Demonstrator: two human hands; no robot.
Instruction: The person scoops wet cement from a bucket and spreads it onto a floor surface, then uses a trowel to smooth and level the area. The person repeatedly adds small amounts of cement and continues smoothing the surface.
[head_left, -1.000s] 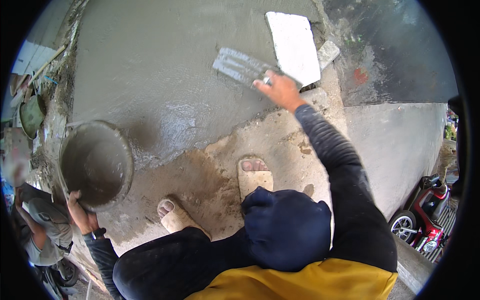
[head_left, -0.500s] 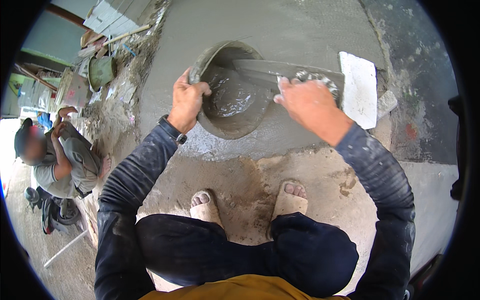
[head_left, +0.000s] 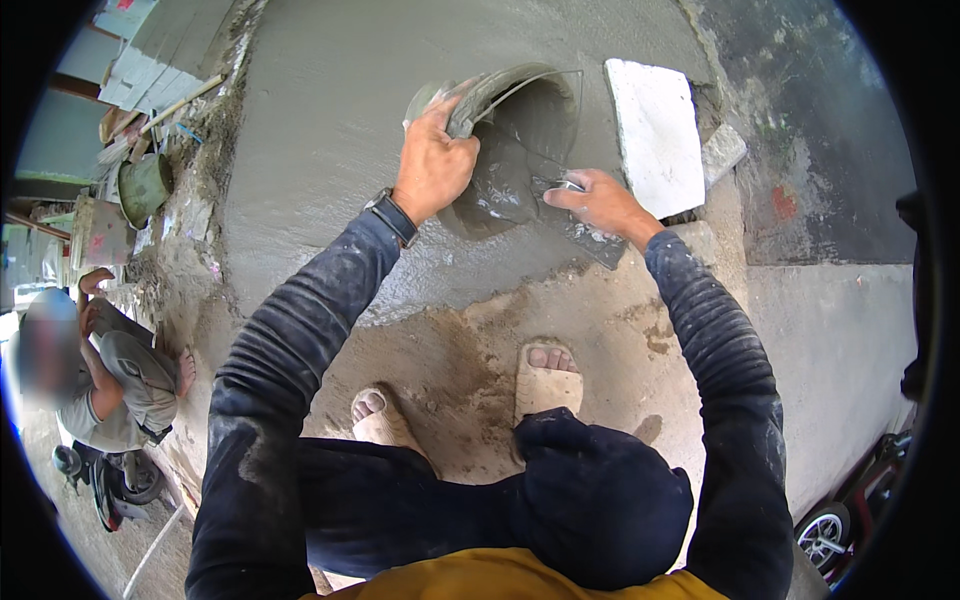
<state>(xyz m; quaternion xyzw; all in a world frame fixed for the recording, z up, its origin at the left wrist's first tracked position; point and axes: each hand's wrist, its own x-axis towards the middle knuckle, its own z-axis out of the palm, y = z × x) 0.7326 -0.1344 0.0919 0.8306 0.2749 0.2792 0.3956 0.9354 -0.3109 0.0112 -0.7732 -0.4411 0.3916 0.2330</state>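
My left hand [head_left: 436, 160] grips the upper left rim of a grey, cement-coated bucket [head_left: 540, 115], held tipped over the wet cement screed [head_left: 315, 110] with its mouth turned partly toward me. Wet grey slurry [head_left: 495, 185] lies inside it. At the bucket's lower right, my right hand [head_left: 598, 200] is closed around the small handle of a flat metal trowel [head_left: 600, 250], whose blade angles across the mouth and is smeared with cement; part of it is hard to make out. A white slab [head_left: 655, 140] lies just right of the bucket.
A co-worker [head_left: 125, 370] crouches at left beside debris, planks and a green basin [head_left: 140, 185]. Behind them is a parked motorbike [head_left: 125, 485]. A small concrete block [head_left: 720, 155] adjoins the slab; another motorbike [head_left: 830, 535] shows at lower right. My sandalled feet stand on rough concrete.
My left hand has brought the bucket from the left to the middle and tipped it further. The trowel, earlier on the screed, moved to the bucket's mouth and now angles lower.
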